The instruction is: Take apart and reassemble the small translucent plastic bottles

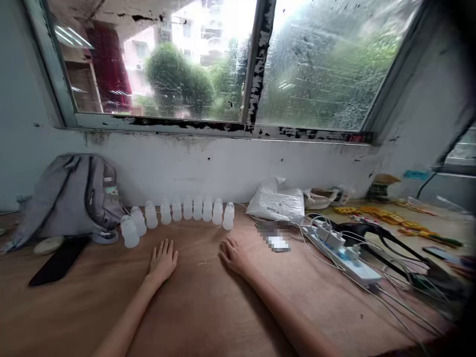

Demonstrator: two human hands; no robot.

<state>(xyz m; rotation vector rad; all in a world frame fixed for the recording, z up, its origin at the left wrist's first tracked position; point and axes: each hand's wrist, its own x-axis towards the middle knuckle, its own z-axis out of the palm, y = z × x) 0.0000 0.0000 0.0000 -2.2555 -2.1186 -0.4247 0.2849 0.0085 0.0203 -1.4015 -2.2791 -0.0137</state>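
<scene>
My left hand (163,261) lies flat on the brown tabletop (201,307), fingers spread and nothing under them that I can see. To its right, my right hand (232,253) rests on the same surface with its fingers loosely bent and apart, holding nothing. Beyond both hands stands a curved row of several frosted white bottles, upright and narrow-waisted. The leftmost bottle (130,232) is the nearest to me, and the rightmost bottle (228,216) stands just past my right fingertips. Neither hand touches a bottle.
A grey backpack (70,193) leans at the left wall, with a black phone-like slab (61,260) before it. On the right are a silvery plastic package (277,201), a blurred-out white item (278,242), a power strip (345,258) with trailing cables, and black straps (386,248).
</scene>
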